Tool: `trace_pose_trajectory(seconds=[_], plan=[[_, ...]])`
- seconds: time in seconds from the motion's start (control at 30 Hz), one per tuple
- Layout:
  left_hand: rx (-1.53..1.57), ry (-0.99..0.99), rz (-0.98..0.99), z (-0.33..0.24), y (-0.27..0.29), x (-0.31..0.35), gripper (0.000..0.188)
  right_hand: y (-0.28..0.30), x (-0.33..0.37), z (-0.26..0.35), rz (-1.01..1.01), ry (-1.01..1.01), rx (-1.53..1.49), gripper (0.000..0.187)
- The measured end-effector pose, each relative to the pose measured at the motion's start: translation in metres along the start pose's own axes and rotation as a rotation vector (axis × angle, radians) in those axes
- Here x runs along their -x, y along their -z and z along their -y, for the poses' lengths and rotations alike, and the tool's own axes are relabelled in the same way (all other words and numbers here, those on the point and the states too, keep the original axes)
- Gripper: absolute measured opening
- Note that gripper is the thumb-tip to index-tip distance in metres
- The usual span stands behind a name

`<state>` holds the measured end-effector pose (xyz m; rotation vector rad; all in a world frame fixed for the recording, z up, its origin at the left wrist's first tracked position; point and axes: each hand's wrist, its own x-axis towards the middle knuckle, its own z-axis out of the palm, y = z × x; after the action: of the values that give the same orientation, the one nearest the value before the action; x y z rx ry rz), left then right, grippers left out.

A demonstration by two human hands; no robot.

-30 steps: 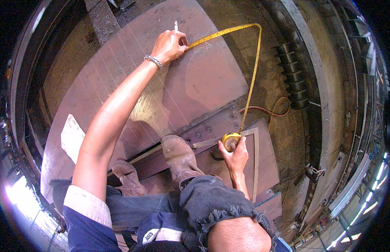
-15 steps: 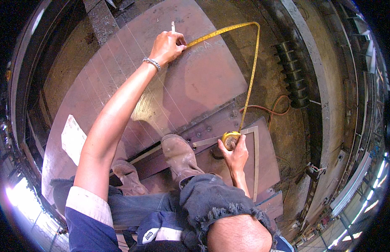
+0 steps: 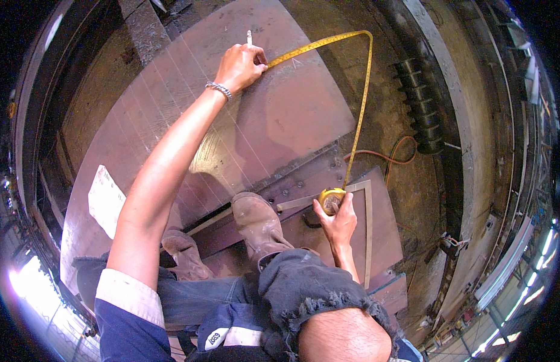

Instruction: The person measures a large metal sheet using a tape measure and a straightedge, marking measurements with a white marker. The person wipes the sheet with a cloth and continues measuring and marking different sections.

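Note:
A large reddish-brown steel plate marked with thin straight chalk lines lies before me. At its far side my left hand is closed, pinching the end of a yellow tape measure blade near the plate's surface. A short white stick, chalk-like, pokes up from the same hand. The blade arches right, bends sharply beyond the plate's edge, and runs back down to its round yellow case. My right hand is wrapped round that case, the thumb across its face.
My boots rest at the near edge of the plate. Beside my right hand lies a flat L-shaped metal square on a smaller plate. A black ribbed cylinder and an orange hose are on the floor at right. A white sheet lies at left.

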<state>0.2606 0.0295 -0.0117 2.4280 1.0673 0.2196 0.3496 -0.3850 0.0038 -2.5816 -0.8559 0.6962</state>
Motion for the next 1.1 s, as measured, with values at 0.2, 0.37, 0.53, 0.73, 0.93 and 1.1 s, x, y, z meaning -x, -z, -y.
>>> trace_pose_trajectory(seconds=[0.2, 0.37, 0.53, 0.73, 0.93, 1.1], plan=[[-0.007, 0.015, -0.005, -0.01, 0.005, 0.002, 0.014, 0.001, 0.0, 0.0, -0.007, -0.002, 0.001, 0.069], [-0.013, 0.013, -0.021, -0.004, 0.002, 0.002, 0.013, -0.001, 0.0, 0.0, -0.007, 0.001, 0.02, 0.069], [0.013, 0.028, -0.003, -0.003, 0.0, 0.0, 0.013, 0.001, 0.0, 0.002, -0.003, -0.004, 0.015, 0.07], [0.003, 0.029, -0.014, -0.005, 0.0, 0.001, 0.012, 0.0, 0.001, -0.001, -0.007, 0.008, -0.012, 0.069], [-0.017, -0.03, -0.063, -0.002, -0.007, 0.007, 0.011, -0.002, 0.001, -0.002, -0.019, 0.034, -0.01, 0.069], [-0.003, -0.047, -0.111, 0.003, -0.012, 0.008, 0.01, -0.004, 0.0, -0.005, -0.037, 0.054, 0.017, 0.069]])
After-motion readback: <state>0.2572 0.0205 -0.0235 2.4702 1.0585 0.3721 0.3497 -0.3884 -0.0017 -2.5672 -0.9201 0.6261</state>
